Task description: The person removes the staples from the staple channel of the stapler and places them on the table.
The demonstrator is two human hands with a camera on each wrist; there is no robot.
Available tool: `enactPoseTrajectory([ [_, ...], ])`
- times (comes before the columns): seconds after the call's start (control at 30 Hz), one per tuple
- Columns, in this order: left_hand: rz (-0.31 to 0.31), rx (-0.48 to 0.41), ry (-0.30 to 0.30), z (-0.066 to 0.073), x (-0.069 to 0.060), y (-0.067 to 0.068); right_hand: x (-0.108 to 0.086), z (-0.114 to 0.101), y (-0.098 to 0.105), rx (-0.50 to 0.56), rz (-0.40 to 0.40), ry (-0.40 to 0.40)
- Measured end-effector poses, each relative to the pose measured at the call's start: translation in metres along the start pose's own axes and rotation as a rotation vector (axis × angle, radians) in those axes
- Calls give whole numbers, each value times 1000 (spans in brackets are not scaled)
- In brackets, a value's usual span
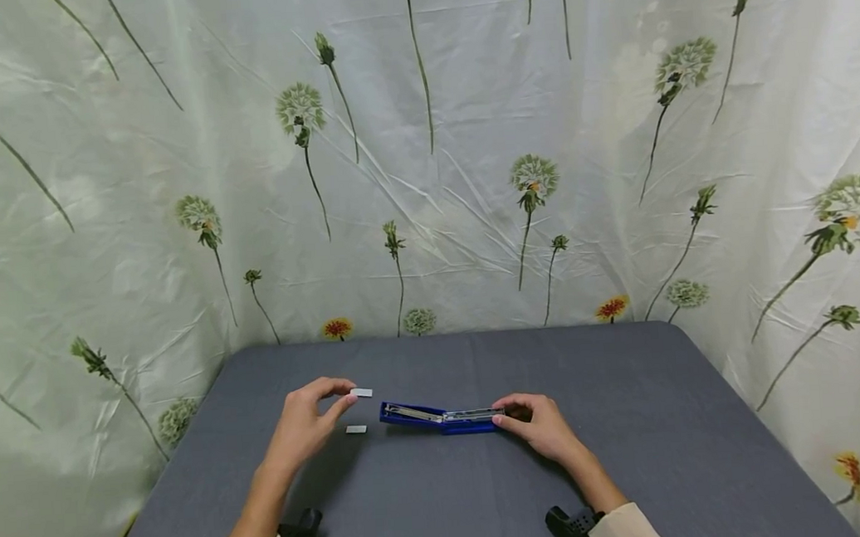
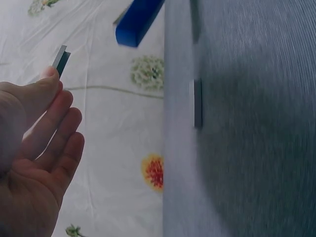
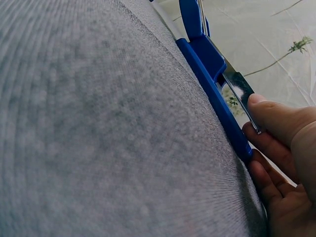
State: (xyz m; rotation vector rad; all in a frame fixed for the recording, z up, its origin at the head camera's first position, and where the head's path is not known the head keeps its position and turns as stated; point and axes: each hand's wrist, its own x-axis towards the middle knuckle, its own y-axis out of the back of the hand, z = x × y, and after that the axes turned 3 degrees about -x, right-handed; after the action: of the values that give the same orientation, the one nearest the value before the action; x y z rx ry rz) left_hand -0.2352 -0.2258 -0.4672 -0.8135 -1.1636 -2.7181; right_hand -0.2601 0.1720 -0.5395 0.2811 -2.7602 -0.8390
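A blue stapler (image 1: 444, 418) lies opened out on the table, its metal magazine facing up. My right hand (image 1: 534, 423) grips its right end, thumb and forefinger on the metal magazine (image 3: 239, 89) while other fingers touch the blue base (image 3: 217, 101). Raised above the cloth on the left, my left hand (image 1: 307, 420) pinches a short strip of staples (image 1: 361, 392) between thumb and forefinger; the strip's channel shape shows in the left wrist view (image 2: 61, 60). A second staple strip (image 1: 355, 429) lies on the table just below, near the stapler's left end.
A grey cloth covers the table (image 1: 446, 500). Behind it hangs a pale curtain (image 1: 456, 217) printed with dandelions, meeting the table's far edge. Dark wrist cameras (image 1: 301, 529) are strapped to both wrists.
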Motion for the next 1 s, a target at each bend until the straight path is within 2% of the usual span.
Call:
enactPoseTrajectory([
  [0.23, 8, 26, 29, -15, -6, 15, 0, -2, 1, -20, 0, -7],
  [0.4, 36, 61, 22, -26, -11, 21, -3, -2, -1, -26, 4, -10],
  [0.63, 40, 69, 32, -38, -17, 30, -2, -2, -3, -11, 8, 0],
  [0.87, 36, 69, 38, -46, -20, 36, -3, -4, -2, -14, 5, -26],
  [1.0, 21, 61, 54, -50, -19, 37, -2, -4, 1, -8, 3, -15],
])
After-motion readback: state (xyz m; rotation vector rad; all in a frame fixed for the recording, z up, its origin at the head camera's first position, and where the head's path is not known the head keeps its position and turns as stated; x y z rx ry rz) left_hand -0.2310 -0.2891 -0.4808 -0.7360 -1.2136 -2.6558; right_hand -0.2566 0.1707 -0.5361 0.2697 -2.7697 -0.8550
